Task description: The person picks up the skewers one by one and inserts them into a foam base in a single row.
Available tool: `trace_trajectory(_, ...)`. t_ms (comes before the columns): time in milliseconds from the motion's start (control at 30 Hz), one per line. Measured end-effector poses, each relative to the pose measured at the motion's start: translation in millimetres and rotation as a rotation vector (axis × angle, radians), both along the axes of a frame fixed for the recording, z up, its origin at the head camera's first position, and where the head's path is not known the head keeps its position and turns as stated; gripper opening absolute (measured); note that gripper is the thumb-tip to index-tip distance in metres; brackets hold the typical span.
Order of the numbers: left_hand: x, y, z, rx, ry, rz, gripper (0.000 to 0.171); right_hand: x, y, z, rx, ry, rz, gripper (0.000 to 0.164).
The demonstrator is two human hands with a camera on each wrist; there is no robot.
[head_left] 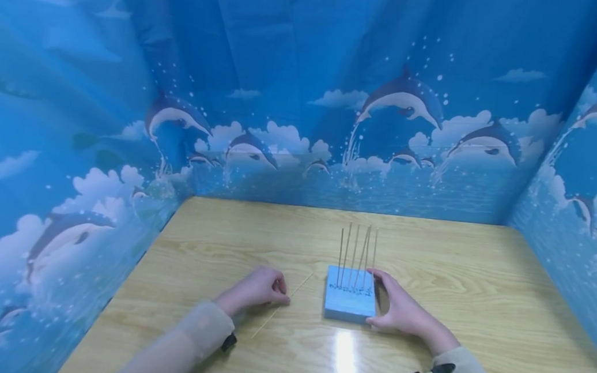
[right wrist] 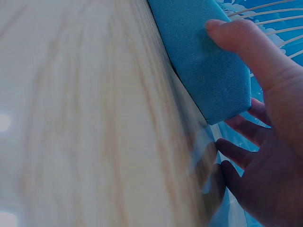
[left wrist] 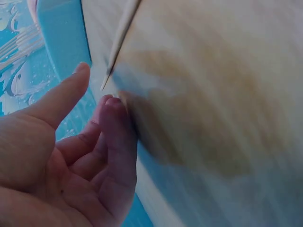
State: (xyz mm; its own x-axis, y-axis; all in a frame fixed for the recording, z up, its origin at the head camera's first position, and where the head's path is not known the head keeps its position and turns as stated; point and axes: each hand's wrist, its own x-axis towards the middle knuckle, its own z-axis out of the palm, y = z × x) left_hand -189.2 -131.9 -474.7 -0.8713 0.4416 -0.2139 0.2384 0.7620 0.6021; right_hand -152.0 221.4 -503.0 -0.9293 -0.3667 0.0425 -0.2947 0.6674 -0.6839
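Observation:
A blue foam block [head_left: 350, 301] lies on the table, with several thin wooden sticks [head_left: 353, 254] standing in its top, some leaning. My right hand [head_left: 404, 309] grips the block's right side, thumb [right wrist: 227, 35] on the near face and fingers around the far corner. Left of the block, a loose thin stick [head_left: 268, 322] lies slantwise on the tabletop. Over it is my left hand [head_left: 260, 291], low beside the wood. In the left wrist view, thumb and bent fingers stand apart near the tapered end of the loose stick [left wrist: 120, 38], not closed round it.
The wood-grain table [head_left: 233, 228] carries the block and the loose stick. Blue dolphin-print curtains [head_left: 305, 94] enclose its back and sides. Dark dots mark the block's top around the sticks. A bright reflection [head_left: 345, 363] shows on the near tabletop.

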Motion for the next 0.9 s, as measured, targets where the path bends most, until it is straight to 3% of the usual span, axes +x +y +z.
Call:
trace_trajectory(367,2.3,8,-2.4,-0.036,0.064,-0.014,0.016,-0.4,0,2.0,-0.015,-0.014,-0.003,0.114)
trace_trajectory(700,2.0,5,5.1,0.004,-0.020,0.121,0.009,-2.7,0,-0.8,-0.007,0.005,-0.001,0.114)
trace_trajectory(900,-1.3,-3,10.6,0.088,-0.099,0.187,0.009,-0.8,1,-2.0,-0.005,-0.011,-0.006,0.113)
